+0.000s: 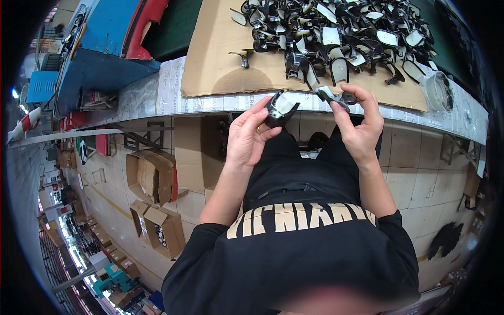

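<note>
My left hand (249,134) grips a glossy black shoe heel (284,107) between thumb and fingers, its pale, scooped inner face turned upward. To its right, my right hand (362,116) pinches a second black heel (342,98), tilted, with a dark round end against the fingers and a pale face toward the left. Both are held just in front of the bench edge, apart from each other. Beyond them lies a large pile of similar black heels (335,42) with whitish faces. One single heel (244,58) sits away from the pile, on its left.
A brown cardboard sheet (215,58) covers part of the bench (168,86). At the right stands a roll of clear tape (439,90). A blue machine (110,63) with a red part is at the left. Open cardboard boxes (157,231) stand on the floor.
</note>
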Demonstrator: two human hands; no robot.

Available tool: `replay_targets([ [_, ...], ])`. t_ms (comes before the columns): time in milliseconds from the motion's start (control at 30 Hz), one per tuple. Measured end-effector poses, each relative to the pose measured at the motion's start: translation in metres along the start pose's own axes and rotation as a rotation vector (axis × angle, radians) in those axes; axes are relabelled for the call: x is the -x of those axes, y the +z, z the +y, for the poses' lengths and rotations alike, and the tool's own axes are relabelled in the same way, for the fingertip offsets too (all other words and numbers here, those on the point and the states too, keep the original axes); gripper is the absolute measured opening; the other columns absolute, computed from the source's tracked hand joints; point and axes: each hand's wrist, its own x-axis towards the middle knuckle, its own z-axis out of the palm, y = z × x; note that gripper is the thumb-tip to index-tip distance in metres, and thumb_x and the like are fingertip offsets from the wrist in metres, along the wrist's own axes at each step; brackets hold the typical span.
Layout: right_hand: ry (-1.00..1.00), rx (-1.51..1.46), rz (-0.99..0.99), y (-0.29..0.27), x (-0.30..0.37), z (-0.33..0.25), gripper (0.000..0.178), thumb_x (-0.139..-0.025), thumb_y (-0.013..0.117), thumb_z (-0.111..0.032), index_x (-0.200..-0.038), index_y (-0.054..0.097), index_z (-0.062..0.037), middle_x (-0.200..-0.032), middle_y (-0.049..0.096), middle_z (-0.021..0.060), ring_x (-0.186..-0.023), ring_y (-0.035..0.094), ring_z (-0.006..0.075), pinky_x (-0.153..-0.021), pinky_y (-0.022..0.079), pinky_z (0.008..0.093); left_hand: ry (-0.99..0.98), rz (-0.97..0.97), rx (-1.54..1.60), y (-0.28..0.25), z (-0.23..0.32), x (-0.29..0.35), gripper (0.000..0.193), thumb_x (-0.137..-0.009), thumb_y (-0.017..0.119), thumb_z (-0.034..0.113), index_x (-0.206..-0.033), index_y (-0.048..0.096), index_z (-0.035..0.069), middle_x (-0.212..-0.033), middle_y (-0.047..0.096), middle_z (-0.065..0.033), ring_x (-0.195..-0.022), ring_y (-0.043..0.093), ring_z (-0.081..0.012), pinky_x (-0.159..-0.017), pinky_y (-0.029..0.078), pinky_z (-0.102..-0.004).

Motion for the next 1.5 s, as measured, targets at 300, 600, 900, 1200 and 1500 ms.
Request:
replay_targets([
  [300,0.083,-0.048,-0.022,0.002,0.005,0.013,0.035,-0.078,0.078,-0.003,-0.111,0.068,-0.0043,-0.094,0.064,0.0055,-0.083,0.055,0.0167,-0.077,0.047,0.0291,0.246,0.394,-0.327,-0.096,0.034,0.027,0.030,-0.094,0.062,0.006,-0.124,0.066,-0.001,-0.101,0.072,-0.0054,-0.077,0.066,-0.0072,-0.061,0.057,-0.0229],
  [600,0.135,-0.080,-0.076,0.008,0.007,0.013,0.035,-0.077,0.078,-0.003,-0.110,0.067,-0.0038,-0.095,0.064,0.0051,-0.083,0.055,0.0162,-0.078,0.047,0.0293,0.678,0.448,-1.148,-0.117,0.066,-0.017,0.030,-0.088,0.072,0.007,-0.116,0.070,-0.002,-0.118,0.069,-0.0131,-0.108,0.065,-0.0207,-0.097,0.048,-0.0316],
  [900,0.172,-0.092,-0.098,-0.003,0.016,-0.003,0.034,-0.077,0.078,-0.003,-0.110,0.067,-0.0042,-0.098,0.067,0.0074,-0.086,0.058,0.0187,-0.077,0.048,0.0298,0.932,0.118,-1.444,-0.090,0.067,-0.164,0.040,-0.084,0.077,0.017,-0.120,0.068,0.001,-0.128,0.064,-0.0220,-0.118,0.061,-0.0322,-0.100,0.047,-0.0394],
  [1200,0.383,-0.558,-0.173,-0.001,0.008,-0.017,0.034,-0.085,0.075,-0.001,-0.117,0.062,-0.0006,-0.099,0.064,0.0021,-0.087,0.057,0.0083,-0.077,0.047,0.0233,0.216,-0.016,-0.148,-0.009,0.024,-0.070,0.026,-0.102,0.057,0.027,-0.108,0.058,0.002,-0.096,0.070,-0.0121,-0.086,0.073,-0.0260,-0.064,0.063,-0.0332],
  [1500,0.095,-0.292,-0.187,0.022,0.008,-0.024,0.037,-0.079,0.076,0.001,-0.113,0.064,-0.0012,-0.093,0.067,0.0049,-0.074,0.059,0.0098,-0.068,0.050,0.0239,-0.012,-0.095,-0.027,0.013,-0.002,-0.006,0.042,-0.102,0.043,0.013,-0.141,0.045,-0.004,-0.125,0.064,-0.0172,-0.109,0.068,-0.0273,-0.089,0.059,-0.0350],
])
